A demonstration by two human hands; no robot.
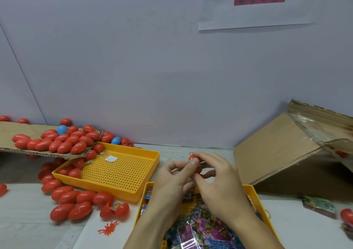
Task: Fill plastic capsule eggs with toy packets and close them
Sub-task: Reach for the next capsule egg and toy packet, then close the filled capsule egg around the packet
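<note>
We hold the red egg [195, 162] just above the packet tray [254, 193], left hand [172, 180] and right hand [215, 174] pinching it, so we should line up both halves and squeeze gently until shut.

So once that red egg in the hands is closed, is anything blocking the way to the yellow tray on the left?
Nothing visible does. Both hands hold the red egg just right of the perforated yellow tray, whose near half is bare.
</note>
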